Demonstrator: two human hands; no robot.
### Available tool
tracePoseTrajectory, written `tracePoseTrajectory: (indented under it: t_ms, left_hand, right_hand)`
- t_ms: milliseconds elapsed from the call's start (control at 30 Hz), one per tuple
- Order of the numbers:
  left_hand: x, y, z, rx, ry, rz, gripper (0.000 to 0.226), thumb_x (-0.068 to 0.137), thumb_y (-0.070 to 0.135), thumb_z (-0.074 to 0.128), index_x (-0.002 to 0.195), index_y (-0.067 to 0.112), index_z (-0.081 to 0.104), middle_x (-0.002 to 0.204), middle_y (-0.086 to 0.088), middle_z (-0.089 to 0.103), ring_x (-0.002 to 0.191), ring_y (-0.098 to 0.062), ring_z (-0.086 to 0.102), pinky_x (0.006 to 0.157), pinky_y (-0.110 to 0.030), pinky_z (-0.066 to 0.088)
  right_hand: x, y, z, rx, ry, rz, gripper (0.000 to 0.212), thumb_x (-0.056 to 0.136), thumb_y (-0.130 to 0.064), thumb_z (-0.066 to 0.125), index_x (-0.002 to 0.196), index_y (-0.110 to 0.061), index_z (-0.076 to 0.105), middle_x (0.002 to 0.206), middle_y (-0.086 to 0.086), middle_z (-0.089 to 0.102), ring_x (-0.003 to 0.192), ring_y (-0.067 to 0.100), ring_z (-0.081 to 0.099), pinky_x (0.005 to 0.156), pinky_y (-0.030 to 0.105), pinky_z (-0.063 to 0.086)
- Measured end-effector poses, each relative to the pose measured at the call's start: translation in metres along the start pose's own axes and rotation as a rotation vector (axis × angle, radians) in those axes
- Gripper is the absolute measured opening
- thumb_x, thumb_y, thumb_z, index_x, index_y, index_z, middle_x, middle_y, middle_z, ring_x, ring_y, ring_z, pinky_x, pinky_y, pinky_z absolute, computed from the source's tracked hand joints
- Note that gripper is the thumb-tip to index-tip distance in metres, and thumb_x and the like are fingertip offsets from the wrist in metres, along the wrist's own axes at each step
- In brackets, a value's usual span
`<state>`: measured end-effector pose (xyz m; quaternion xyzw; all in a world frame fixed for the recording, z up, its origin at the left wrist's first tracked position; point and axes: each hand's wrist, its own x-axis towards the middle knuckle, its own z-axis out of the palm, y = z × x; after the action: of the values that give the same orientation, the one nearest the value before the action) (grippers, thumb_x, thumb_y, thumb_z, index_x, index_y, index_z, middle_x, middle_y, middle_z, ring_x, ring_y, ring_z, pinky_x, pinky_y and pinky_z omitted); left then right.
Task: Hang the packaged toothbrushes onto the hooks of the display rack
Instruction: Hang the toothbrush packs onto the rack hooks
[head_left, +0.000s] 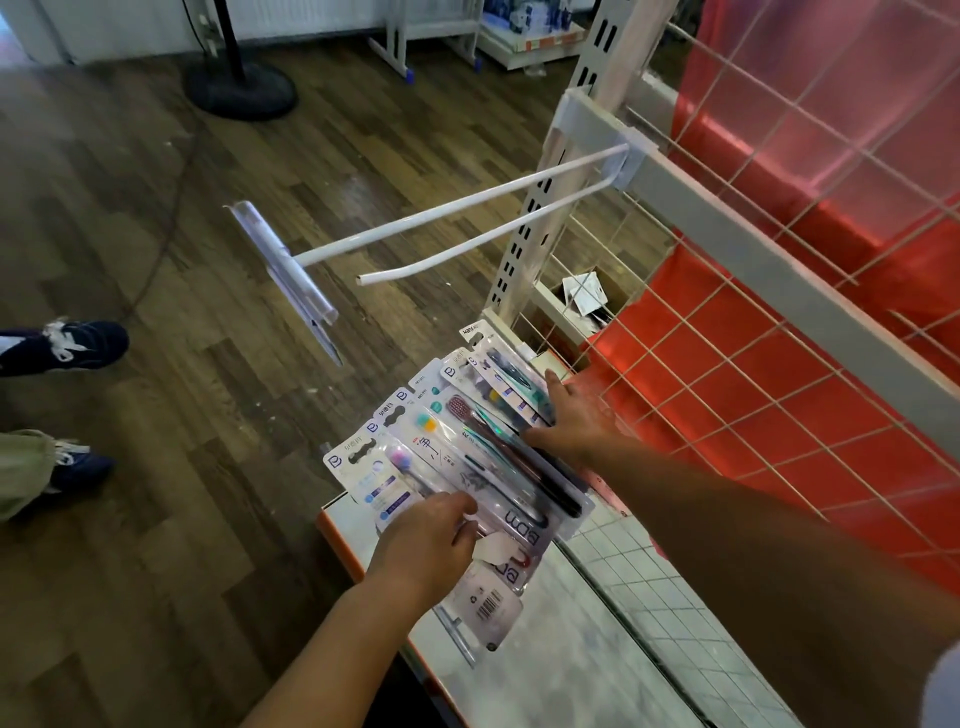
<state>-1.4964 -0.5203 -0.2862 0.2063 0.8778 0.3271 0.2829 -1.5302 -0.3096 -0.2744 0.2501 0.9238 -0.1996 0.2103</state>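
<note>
Fanned across the shelf's (571, 649) front corner: packaged toothbrushes (467, 441), light, slick, bendable. Left hand (423, 545) pinching the near packs, right hand (569, 415) seemingly flat on the far ones. Best held near the punched hang-holes; hook (467, 244) bare.

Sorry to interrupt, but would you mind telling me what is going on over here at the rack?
A person is stocking packaged toothbrushes, which lie fanned out in a stack on the shelf ledge below the rack. The left hand grips the near end of the stack, while the right hand rests on its far side, fingers fairly straight. The white display hook juts out above, bare, with a clear label holder at its tip. Nothing is hung on it yet. Someone else's shoes show at the left.
</note>
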Motion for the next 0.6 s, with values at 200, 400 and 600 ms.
tracePoseTrajectory:
  t_ms: [200,400,600]
  left_hand:
    - [-0.002,0.0,-0.001,0.004,-0.002,-0.009,0.03,0.096,0.029,0.046,0.125,0.026,0.053,0.126,0.005,0.058,0.109,-0.012,0.057,0.086,-0.024,0.05]
    - [-0.002,-0.001,-0.001,-0.007,0.004,-0.022,0.03,0.096,0.029,0.047,0.125,0.026,0.053,0.125,0.005,0.058,0.109,-0.012,0.057,0.088,-0.026,0.051]
    - [-0.002,-0.001,0.003,-0.006,-0.013,-0.027,0.031,0.096,0.029,0.047,0.126,0.026,0.051,0.127,0.004,0.058,0.11,-0.013,0.058,0.09,-0.028,0.05]
  right_hand:
    - [-0.006,-0.007,-0.002,-0.07,0.055,-0.019,0.082,0.086,-0.037,0.059,0.149,-0.019,0.01,0.137,0.011,0.046,0.122,0.028,0.044,0.102,0.048,0.036]
    - [-0.005,-0.011,0.001,-0.239,0.052,-0.057,0.034,0.096,-0.037,0.041,0.121,-0.015,0.046,0.093,0.004,0.053,0.086,0.021,0.054,0.079,0.035,0.049]
    - [-0.008,-0.011,-0.001,-0.234,0.097,-0.084,0.03,0.096,-0.032,0.041,0.109,-0.013,0.059,0.09,0.005,0.06,0.084,0.022,0.061,0.077,0.036,0.055]
